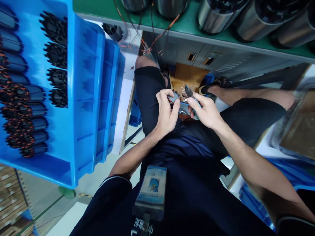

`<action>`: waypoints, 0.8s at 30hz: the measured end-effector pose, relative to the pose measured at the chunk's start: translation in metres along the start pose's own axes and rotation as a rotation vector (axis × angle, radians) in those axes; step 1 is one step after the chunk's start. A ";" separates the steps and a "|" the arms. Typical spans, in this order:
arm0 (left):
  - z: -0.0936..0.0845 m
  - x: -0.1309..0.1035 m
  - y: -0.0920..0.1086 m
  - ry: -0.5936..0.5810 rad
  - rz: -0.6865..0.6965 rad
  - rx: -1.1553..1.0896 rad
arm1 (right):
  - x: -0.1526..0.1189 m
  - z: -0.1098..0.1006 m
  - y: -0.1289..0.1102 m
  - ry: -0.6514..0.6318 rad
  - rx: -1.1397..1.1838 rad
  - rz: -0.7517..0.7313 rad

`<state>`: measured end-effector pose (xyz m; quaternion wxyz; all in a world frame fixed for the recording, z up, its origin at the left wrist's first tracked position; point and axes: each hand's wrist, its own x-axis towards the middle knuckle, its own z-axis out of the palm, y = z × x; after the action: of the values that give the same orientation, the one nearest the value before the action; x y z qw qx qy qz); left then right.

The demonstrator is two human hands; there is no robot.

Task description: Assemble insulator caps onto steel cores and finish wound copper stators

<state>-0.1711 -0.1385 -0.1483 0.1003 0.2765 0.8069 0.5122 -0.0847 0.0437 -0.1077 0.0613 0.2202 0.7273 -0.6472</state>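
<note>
Over my lap, my left hand (pixel 167 111) is wrapped round a small grey motor part (pixel 174 97) with copper windings, its thumb against the part's right side. My right hand (pixel 204 108) grips a hand tool with a dark pointed head (pixel 188 90) and blue-green handles. The tool's head points up and away from me, close to the right of the motor part. Whether its jaws touch a wire is too small to tell.
A blue crate (pixel 83 98) at the left holds several wound and bare motor cores. Metal cylinders (pixel 214 16) stand on the green bench (pixel 187 31) ahead, with copper wires hanging over its edge. Grey cabinets (pixel 182 46) sit below.
</note>
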 end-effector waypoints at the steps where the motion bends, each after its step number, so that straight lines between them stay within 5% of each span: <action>1: -0.006 0.000 0.008 0.028 0.075 0.008 | -0.002 0.001 -0.007 -0.014 0.040 0.001; 5: -0.029 0.006 0.035 -0.012 0.403 0.060 | -0.014 0.000 -0.033 -0.127 0.194 -0.022; 8: -0.046 0.008 0.051 -0.057 0.484 0.009 | -0.028 -0.012 -0.044 -0.165 0.261 -0.111; 10: -0.056 0.006 0.063 -0.119 0.364 -0.172 | -0.038 -0.023 -0.048 -0.153 0.198 -0.224; 14: -0.070 -0.003 0.088 -0.534 -0.191 -0.687 | -0.051 -0.040 -0.058 -0.207 0.061 -0.452; 16: -0.073 -0.009 0.098 -0.611 -0.350 -0.823 | -0.055 -0.044 -0.064 -0.232 0.036 -0.508; 20: -0.071 -0.014 0.108 -0.520 -0.351 -0.827 | -0.065 -0.046 -0.073 -0.185 -0.056 -0.541; 24: -0.065 -0.013 0.106 -0.432 -0.197 -0.719 | -0.079 -0.037 -0.078 -0.088 -0.034 -0.478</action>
<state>-0.1528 -0.1619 -0.0264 0.4052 0.2464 0.5602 0.6792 -0.0374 0.0557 -0.0011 -0.0582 0.0125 0.7662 -0.6398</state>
